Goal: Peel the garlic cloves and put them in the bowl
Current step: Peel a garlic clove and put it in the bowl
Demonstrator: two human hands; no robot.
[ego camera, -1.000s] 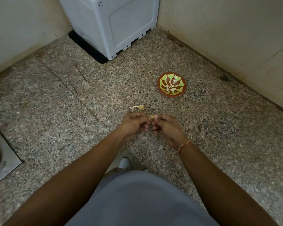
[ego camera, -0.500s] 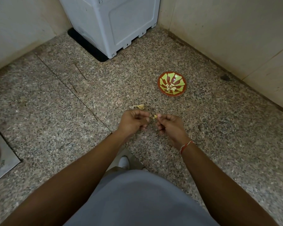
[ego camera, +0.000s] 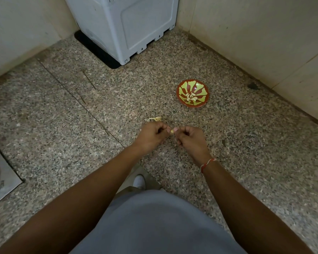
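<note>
Underfoot, a speckled stone floor fills most of the view, meeting pale walls at the far left and far right. A grey-white plastic appliance stands in the far corner on a black mat. At the near left edge a metal floor drain plate shows in part. The person's grey garment covers the near middle, and a white shoe tip pokes out just beyond it.

Both forearms reach out from the near edge and meet above the floor at the centre. The left hand and the right hand have their fingers curled, and together they pinch a small pale garlic clove between their fingertips. A red and white thread circles the right wrist.

Farther off and to the right, well apart from the hands, a red bowl with a green pattern sits on the floor, with several peeled cloves lying at its middle. Just beyond the left hand, a scrap of garlic skin lies on the floor.
</note>
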